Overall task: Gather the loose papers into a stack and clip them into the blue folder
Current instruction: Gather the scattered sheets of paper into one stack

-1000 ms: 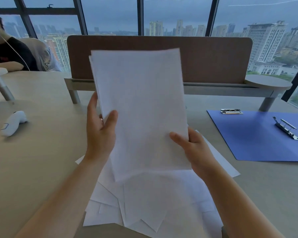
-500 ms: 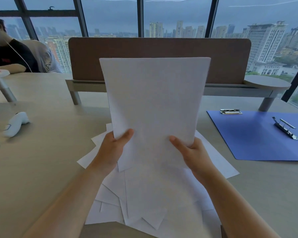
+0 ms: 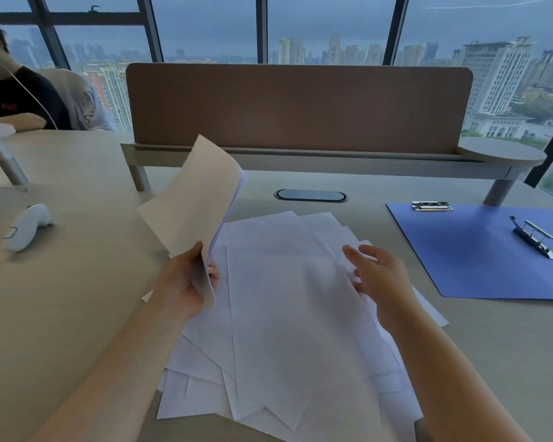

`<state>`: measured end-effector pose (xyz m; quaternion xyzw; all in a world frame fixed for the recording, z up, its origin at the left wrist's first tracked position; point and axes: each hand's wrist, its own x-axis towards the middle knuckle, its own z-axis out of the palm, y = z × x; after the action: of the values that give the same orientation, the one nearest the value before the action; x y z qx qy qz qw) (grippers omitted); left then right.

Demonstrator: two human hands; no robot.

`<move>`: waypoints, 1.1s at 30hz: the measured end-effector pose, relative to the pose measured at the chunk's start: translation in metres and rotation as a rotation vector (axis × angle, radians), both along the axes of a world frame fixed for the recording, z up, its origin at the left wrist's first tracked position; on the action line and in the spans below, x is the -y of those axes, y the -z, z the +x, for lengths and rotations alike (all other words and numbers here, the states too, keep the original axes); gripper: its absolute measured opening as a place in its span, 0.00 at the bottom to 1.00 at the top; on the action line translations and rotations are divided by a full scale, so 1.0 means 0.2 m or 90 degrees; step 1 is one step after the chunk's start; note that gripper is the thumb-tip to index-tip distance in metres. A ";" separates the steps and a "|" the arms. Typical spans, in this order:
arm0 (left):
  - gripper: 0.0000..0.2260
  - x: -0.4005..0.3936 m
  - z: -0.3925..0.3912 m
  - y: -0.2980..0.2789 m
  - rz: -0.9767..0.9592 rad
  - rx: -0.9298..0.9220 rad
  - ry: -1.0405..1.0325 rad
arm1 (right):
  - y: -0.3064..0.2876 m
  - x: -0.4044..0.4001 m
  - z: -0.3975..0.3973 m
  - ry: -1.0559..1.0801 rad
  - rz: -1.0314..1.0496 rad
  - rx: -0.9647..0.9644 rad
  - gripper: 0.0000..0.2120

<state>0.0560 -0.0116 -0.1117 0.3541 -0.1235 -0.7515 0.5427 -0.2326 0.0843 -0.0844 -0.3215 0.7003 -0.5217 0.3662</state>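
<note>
While the left hand (image 3: pixel 186 282) pinches a few gathered sheets (image 3: pixel 193 199) upright, the loose papers (image 3: pixel 294 314) lie directly under the spread, empty right hand (image 3: pixel 377 279), so it's nearer.

High-rise office, shared desk (image 3: pixel 77 282), divider panel (image 3: pixel 297 106), skyline windows (image 3: pixel 326 27)

**Pale wood surface, papers spread at its middle**

The surface (image 3: pixel 77 314) is a light wood-grain top. A loose spread of white papers (image 3: pixel 288 314) lies overlapping and askew from the centre down to 6 o'clock. At 3 o'clock a blue folder (image 3: pixel 473 260) lies open and flat, with a metal clip (image 3: pixel 536 238) on it and a second clip (image 3: pixel 432 206) at its far left corner. A white controller (image 3: pixel 26 227) rests at 9 o'clock. A dark oval grommet (image 3: pixel 310 195) sits at 12 o'clock, before a brown divider panel (image 3: pixel 300 106).
</note>
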 end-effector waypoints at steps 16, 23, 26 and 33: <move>0.10 -0.10 -0.06 -0.08 -0.115 0.302 -0.025 | 0.01 -0.04 0.09 -0.195 0.003 -0.176 0.11; 0.18 -0.15 -0.08 -0.10 -0.243 0.445 0.032 | 0.01 -0.03 0.03 -0.066 -0.079 0.083 0.11; 0.12 -0.18 -0.11 -0.11 -0.262 0.465 0.111 | 0.02 -0.02 0.03 -0.070 -0.098 0.213 0.11; 0.12 -0.20 -0.14 -0.09 -0.352 0.585 0.121 | 0.02 -0.01 0.06 -0.062 -0.127 0.319 0.10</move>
<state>0.0281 0.0293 -0.0934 0.4774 -0.5724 -0.5048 0.4353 -0.2204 0.0862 -0.0891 -0.2504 0.5168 -0.6331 0.5190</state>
